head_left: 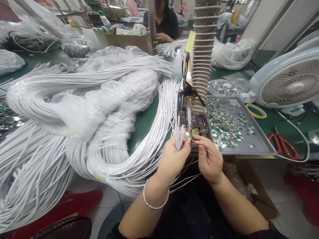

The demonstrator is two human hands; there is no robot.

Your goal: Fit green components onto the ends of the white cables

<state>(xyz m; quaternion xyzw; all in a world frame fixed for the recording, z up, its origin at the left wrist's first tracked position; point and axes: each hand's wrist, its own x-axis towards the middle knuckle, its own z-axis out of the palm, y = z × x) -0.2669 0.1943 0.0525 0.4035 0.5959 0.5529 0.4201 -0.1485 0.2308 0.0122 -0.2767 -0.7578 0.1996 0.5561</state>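
Note:
My left hand (171,157) is closed round a small bunch of white cables (178,134), their stripped ends pointing up with reddish tips. At its thumb and fingertip sits a small green and silver connector board (188,135). Pinched in my right hand (209,161) is a thin solder wire (211,152), which trails down to the right. Both hands' fingertips meet just below the tip of a soldering iron (189,78), fixed upright on a stand with its tip downward. The exact contact between wire, board and tip is too small to make out.
Large bundles of white cables (104,162), partly wrapped in plastic, cover the left side. A grey tray (261,141) of small connectors lies right, with red-handled pliers (284,144), a yellow tape roll (256,111) and a fan (291,83). A ribbed hose (203,59) hangs behind the iron. A person (164,23) sits opposite.

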